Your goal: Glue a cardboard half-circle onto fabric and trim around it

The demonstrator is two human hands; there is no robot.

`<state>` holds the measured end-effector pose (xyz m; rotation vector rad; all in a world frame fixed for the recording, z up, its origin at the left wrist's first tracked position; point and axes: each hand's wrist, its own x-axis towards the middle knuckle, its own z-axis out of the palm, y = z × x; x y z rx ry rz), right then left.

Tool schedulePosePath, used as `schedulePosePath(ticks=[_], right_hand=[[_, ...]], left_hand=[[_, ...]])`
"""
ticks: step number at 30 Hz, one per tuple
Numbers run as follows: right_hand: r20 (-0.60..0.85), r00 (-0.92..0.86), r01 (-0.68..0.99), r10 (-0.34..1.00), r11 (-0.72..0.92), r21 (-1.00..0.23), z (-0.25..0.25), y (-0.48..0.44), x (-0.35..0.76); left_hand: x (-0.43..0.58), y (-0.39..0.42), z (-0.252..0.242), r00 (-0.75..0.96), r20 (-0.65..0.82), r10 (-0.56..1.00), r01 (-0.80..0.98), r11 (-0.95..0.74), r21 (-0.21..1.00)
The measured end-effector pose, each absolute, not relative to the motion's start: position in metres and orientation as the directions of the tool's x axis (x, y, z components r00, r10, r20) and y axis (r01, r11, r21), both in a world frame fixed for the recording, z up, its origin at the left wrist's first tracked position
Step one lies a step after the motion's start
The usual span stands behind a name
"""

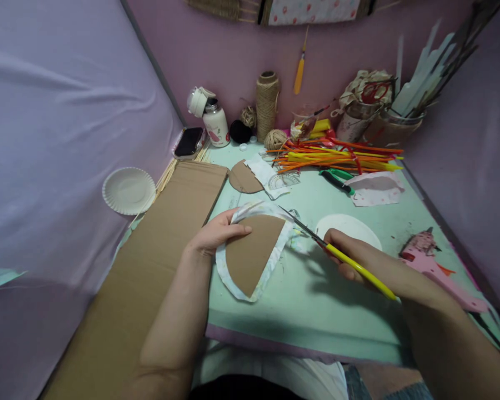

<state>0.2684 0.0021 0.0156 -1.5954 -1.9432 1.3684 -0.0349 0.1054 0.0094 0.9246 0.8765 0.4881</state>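
My left hand (pixel 223 230) grips a wedge-shaped cardboard piece (pixel 256 244) at its upper left, thumb on top and the other fingers hidden behind. A pale patterned fabric (pixel 270 261) lies under the cardboard and sticks out as a border all round. In my right hand (pixel 348 253) is a pair of scissors (pixel 306 228) with a yellow handle. Their dark blades point up and left, with the tips at the fabric's upper right corner. Whether the blades touch the cloth I cannot tell. A small fabric scrap (pixel 299 241) lies beneath the blades.
A white disc (pixel 350 228) lies behind my right hand, and a pink glue gun (pixel 437 272) sits at the right. Large cardboard (pixel 162 244) covers the left. Farther back are orange and yellow sticks (pixel 337 155), green-handled pliers (pixel 337 181), a twine spool (pixel 267 105) and a bottle (pixel 216 125).
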Motion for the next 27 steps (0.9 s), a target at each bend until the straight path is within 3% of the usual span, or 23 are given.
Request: schedulePosePath(ticks=[21,27], right_hand=[[-0.374,-0.245,0.624,0.894,-0.150,-0.767,0.016,0.005,0.276],[-0.360,-0.253,0.657,0.898,-0.113,-0.745,0.014,0.004,0.277]], left_hand=[[-0.039,0.107,0.009,0.584,-0.438,0.684,0.053,0.506,0.861],[-0.039,0.105,0.009,0.598,-0.437,0.672,0.039,0.520,0.854]])
